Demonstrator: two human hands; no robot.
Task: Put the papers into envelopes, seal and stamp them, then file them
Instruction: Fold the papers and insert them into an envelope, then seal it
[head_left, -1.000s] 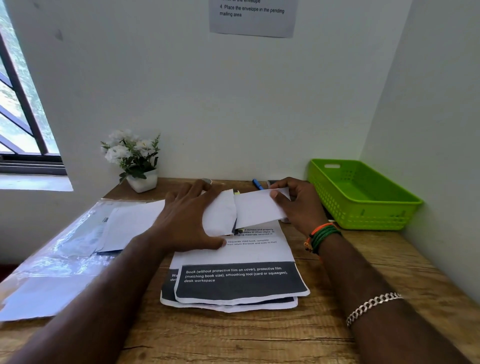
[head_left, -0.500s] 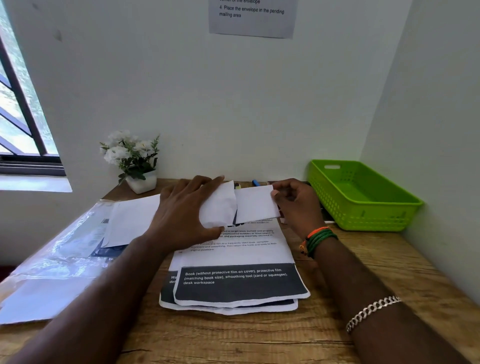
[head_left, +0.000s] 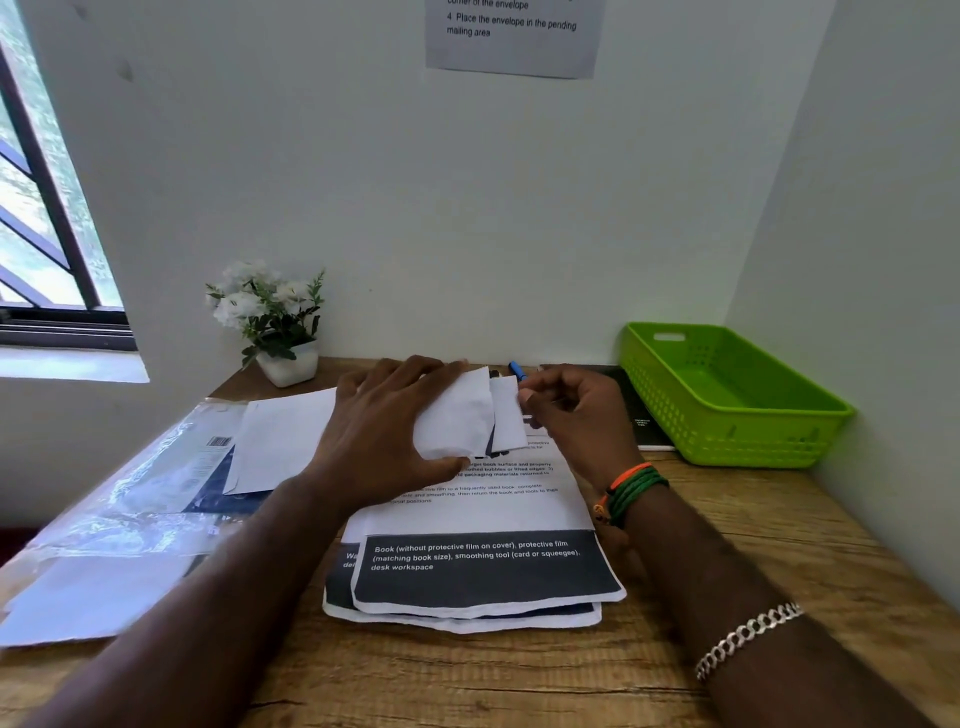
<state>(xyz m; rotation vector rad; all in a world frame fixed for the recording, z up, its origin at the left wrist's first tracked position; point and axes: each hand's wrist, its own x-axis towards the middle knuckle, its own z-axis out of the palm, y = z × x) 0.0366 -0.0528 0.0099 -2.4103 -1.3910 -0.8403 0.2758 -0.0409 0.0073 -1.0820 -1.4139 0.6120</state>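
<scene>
Two hands at work: our left hand (head_left: 387, 431) grips the white envelope (head_left: 457, 415) above the printed papers (head_left: 478, 525); our right hand (head_left: 576, 415) pinches a folded paper (head_left: 506, 415), part-way into the envelope's open end. Papers lie stacked mid-counter (head_left: 519, 670). Green basket (head_left: 727, 400) at far right corner; potted flowers (head_left: 275, 322) at far left.

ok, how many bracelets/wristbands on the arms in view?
2, both on the right arm: orange-and-green corded bands at the wrist, just behind the right hand, and a silver chain bracelet further down the forearm. None show on the left arm.
</scene>
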